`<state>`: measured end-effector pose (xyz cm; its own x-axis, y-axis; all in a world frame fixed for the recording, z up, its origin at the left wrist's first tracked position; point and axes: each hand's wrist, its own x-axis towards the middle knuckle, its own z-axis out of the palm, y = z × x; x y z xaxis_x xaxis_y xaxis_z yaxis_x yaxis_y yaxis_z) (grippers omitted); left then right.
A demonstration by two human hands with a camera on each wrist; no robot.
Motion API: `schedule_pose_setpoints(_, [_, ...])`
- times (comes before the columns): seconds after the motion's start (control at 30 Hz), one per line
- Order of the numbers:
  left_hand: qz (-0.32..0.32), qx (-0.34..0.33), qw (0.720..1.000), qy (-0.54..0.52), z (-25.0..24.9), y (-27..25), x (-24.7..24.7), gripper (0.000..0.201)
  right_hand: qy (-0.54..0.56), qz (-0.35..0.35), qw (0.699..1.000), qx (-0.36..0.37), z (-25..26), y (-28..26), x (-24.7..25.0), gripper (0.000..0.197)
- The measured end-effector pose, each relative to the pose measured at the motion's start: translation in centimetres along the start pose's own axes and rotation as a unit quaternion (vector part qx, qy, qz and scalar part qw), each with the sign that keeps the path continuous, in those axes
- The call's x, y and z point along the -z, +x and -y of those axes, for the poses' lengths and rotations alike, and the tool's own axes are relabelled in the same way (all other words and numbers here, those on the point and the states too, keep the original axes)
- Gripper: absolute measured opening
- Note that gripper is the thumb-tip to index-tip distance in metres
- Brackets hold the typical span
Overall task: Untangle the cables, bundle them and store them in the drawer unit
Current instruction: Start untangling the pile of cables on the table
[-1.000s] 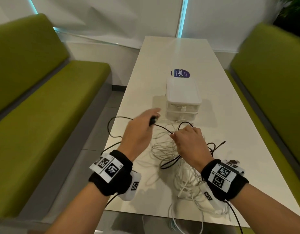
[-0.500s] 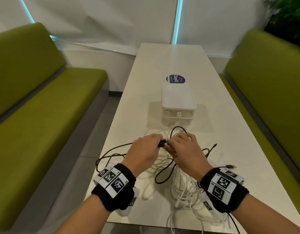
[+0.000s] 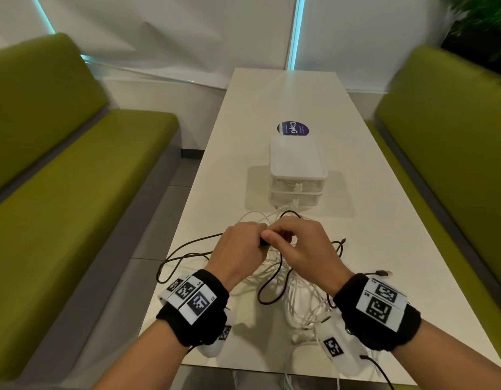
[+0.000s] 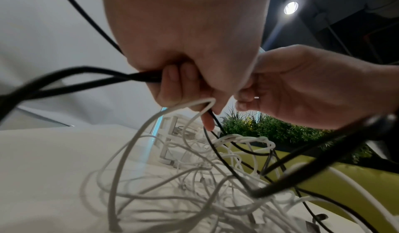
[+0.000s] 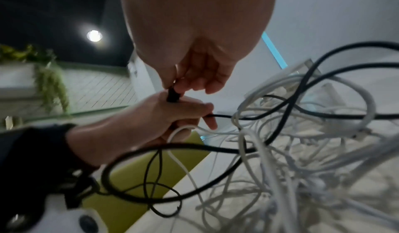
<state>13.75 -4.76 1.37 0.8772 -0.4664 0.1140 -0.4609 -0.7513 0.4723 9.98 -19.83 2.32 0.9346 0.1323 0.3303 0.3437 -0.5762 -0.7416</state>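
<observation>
A tangle of white cables and a black cable lies at the near end of the white table. My left hand grips the black cable, with a white loop hooked over its fingers. My right hand pinches the black plug right above the left fist. The white drawer unit stands just beyond the hands, both drawers closed.
Green benches flank the table on both sides. A round dark blue sticker sits behind the drawer unit. Loose black plug ends lie right of my hands. White cable hangs over the near table edge.
My left hand has come down and right with the black plug to meet my right hand. Both hands now sit together over the tangle, and the right hand has taken the plug.
</observation>
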Motion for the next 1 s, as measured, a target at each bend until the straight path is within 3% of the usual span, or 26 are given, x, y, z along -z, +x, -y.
schedule_pose_setpoints(0.13, [-0.024,0.005,1.000,-0.013,0.1,0.2,0.3,0.016,0.061,-0.030,0.996,-0.063,-0.9,-0.2,-0.1,0.019])
schedule_pose_setpoints(0.27, [-0.047,0.002,0.997,-0.055,0.6,0.2,1.0,0.025,-0.088,0.048,0.993,-0.055,-3.9,-1.1,-0.6,0.029])
schedule_pose_setpoints(0.43, [-0.114,0.017,0.984,-0.132,0.7,0.4,2.9,0.027,-0.234,0.038,0.972,-0.004,-5.2,-1.2,-0.5,0.028])
schedule_pose_setpoints(0.53, [-0.217,0.061,0.947,-0.230,1.2,0.3,4.7,0.024,-0.270,0.058,0.960,-0.041,-5.0,-0.6,0.5,0.021])
schedule_pose_setpoints(0.6, [-0.251,0.105,0.928,-0.256,2.0,0.3,5.6,0.024,-0.282,0.054,0.956,-0.065,-5.1,-0.5,1.1,0.021])
schedule_pose_setpoints(0.77, [-0.184,0.127,0.973,-0.058,4.1,0.2,4.4,0.021,-0.327,0.103,0.938,-0.046,-3.8,-0.5,0.7,0.030])
schedule_pose_setpoints(0.9, [-0.212,0.024,0.976,-0.037,2.7,-0.1,3.2,0.027,-0.387,0.153,0.909,-0.026,-2.5,-0.3,0.4,0.024])
schedule_pose_setpoints(1.0, [-0.112,-0.040,0.992,-0.044,1.3,-0.2,2.0,0.036,-0.392,0.158,0.905,-0.037,-1.8,-0.2,0.2,0.026])
